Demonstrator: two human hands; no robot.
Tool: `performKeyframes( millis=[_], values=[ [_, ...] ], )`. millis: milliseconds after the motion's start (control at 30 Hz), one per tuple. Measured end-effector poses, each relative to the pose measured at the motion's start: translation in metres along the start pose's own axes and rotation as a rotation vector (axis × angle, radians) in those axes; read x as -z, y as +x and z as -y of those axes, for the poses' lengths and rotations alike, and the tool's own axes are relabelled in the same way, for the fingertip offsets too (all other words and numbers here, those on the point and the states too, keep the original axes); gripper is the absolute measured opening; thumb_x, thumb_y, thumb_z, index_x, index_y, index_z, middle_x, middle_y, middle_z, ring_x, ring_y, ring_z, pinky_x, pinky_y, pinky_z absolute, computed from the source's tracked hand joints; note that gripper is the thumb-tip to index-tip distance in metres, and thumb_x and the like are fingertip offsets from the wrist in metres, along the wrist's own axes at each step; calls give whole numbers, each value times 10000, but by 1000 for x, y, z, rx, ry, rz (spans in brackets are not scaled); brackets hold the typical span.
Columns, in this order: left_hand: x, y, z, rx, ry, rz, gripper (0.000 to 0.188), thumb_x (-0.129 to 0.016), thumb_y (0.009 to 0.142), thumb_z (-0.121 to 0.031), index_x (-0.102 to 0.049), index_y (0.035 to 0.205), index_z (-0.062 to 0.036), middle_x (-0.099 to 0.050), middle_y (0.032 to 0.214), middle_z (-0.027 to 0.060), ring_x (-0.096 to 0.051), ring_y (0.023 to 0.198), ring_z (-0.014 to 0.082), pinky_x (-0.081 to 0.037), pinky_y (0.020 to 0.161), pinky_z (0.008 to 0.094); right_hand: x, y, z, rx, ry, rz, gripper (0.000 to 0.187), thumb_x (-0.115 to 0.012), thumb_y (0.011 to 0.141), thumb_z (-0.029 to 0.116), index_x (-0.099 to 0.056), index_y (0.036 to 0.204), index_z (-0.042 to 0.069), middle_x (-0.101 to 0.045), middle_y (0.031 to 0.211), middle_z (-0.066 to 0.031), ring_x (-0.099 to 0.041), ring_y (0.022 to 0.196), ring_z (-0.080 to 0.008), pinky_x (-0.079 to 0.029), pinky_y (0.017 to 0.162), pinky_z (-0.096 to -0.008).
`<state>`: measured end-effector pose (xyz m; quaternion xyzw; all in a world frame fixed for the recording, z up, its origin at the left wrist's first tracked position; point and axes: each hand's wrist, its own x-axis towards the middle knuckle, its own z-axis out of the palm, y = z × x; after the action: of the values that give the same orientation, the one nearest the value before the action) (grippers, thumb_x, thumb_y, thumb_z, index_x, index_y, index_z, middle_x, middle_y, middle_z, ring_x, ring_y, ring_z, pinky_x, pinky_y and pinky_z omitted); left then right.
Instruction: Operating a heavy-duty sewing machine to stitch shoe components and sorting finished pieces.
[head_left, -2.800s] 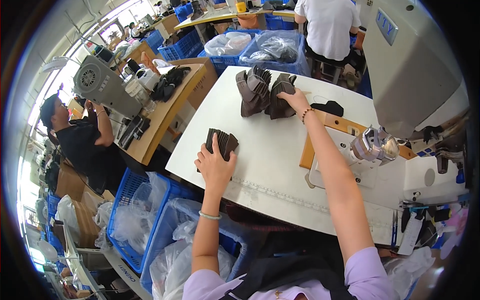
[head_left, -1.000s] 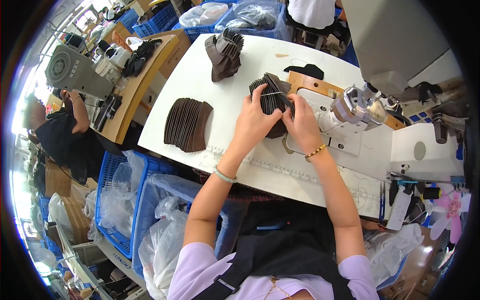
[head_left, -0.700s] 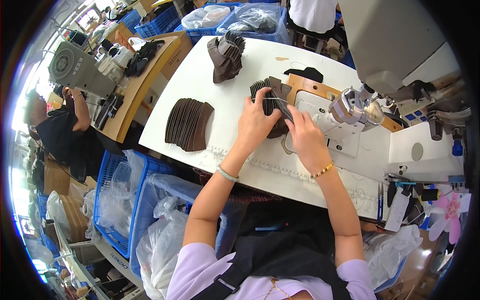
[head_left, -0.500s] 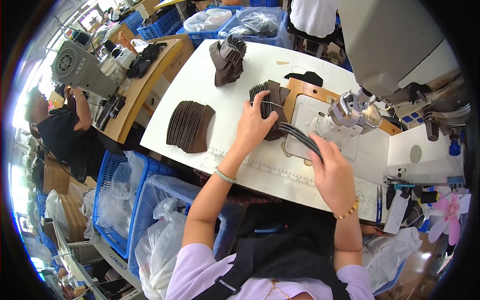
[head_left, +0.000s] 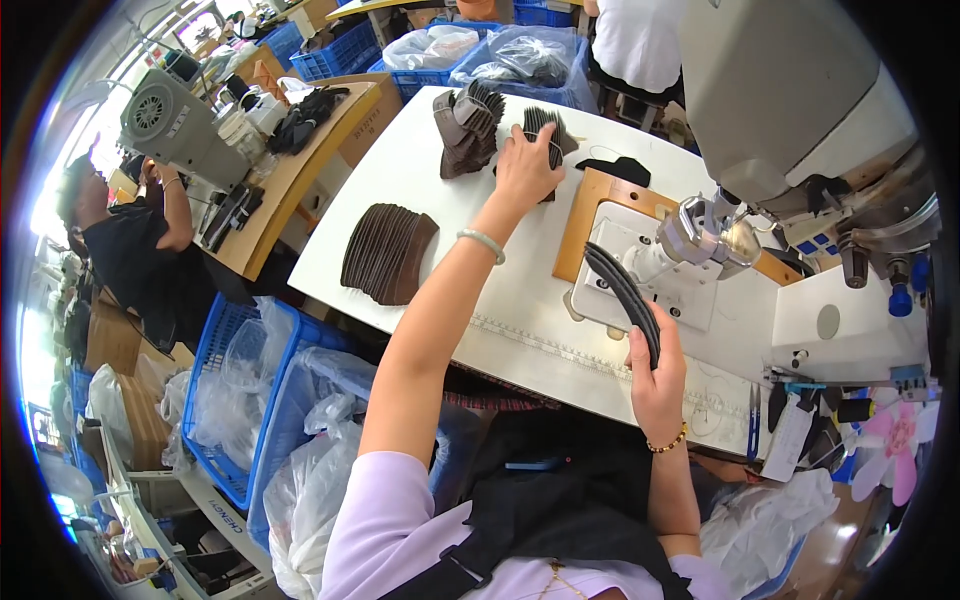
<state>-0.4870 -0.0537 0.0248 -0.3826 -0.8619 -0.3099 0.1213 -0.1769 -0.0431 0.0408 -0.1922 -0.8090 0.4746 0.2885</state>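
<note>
My left hand [head_left: 528, 170] reaches out over the white table, its fingers closed around a bundle of dark curved pieces [head_left: 545, 122]. That bundle stands beside another brown tied bundle [head_left: 468, 135] toward the far edge. Closer to me, on the table's left part, a row of stacked brown curved pieces [head_left: 388, 255] stands on its own. In my right hand [head_left: 660, 385] are a few thin black curved strips [head_left: 625, 290], pinched at their lower end and held up in front of the sewing machine [head_left: 700, 235].
The wooden-edged machine plate [head_left: 590, 205] takes up the table's right part. A black flat piece [head_left: 620, 168] lies behind it. Blue crates with plastic bags [head_left: 235, 400] stand at the left. A co-worker [head_left: 140, 230] works at another machine beyond them.
My left hand has carried the bundle away from the machine plate to the far side, beside the other bundle. My right hand has drawn back slightly, bringing the black strips more upright.
</note>
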Motion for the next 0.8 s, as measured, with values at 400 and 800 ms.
performKeyframes(
  millis=[400, 800],
  values=[
    [141, -121, 102, 432, 188, -248, 529, -592, 861, -385, -566, 1195, 24, -578, 1128, 282, -514, 1132, 394, -388, 987, 423, -71, 7, -32, -114, 177, 413, 459, -435, 916, 51, -341, 1359, -26, -449, 1164, -215, -461, 1097, -329, -346, 989, -369],
    [144, -138, 147, 776, -418, 190, 688, -530, 886, -517, -570, 1123, 128, -636, 1069, 204, -632, 958, 257, -478, 827, 315, -244, 32, 18, 122, -60, 189, 511, -571, 875, 196, -375, 1290, -28, -488, 1120, -251, -506, 1020, -386, -423, 881, -431]
  ],
)
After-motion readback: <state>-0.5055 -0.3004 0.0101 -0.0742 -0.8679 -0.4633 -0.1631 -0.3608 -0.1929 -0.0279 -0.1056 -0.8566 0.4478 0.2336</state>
